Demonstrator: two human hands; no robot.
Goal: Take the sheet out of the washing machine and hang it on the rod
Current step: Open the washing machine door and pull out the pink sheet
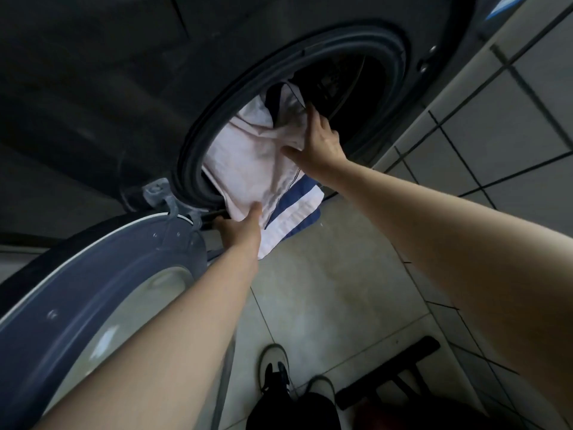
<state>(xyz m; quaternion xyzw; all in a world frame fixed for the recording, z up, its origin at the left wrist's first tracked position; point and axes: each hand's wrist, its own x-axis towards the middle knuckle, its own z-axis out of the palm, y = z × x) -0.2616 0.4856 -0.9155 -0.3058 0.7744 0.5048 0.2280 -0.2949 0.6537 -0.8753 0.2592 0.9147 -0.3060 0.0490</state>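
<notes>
Reaching into the round opening, the right hand point(322, 141) lay on the upper part of the sheet point(248, 162), with its thumb spread across the cloth toward the left. Its fingertips went past a fold into the dark drum, so I cannot tell whether they curled round the cloth or only pressed on it. The left hand point(240, 226) was lower, at the bottom edge of the opening, and its thumb lay on the pale cloth. The other fingers of this hand were hidden under the hanging part, so its grasp could not be judged with certainty either.

The sheet was pale, almost white, with blue stripes near one edge. It was half out of the washing machine point(124, 88): one part spilled over the grey rubber seal point(189, 156) and hung down between the two hands, the rest went back into the drum, where it was lost in shadow. The open door point(93, 290) stood at the lower left, cut off by the picture edge. Below were the tiled floor point(325, 274), one shoe point(274, 364) of the person, and a dark object at the lower right that was too blurred to name.
</notes>
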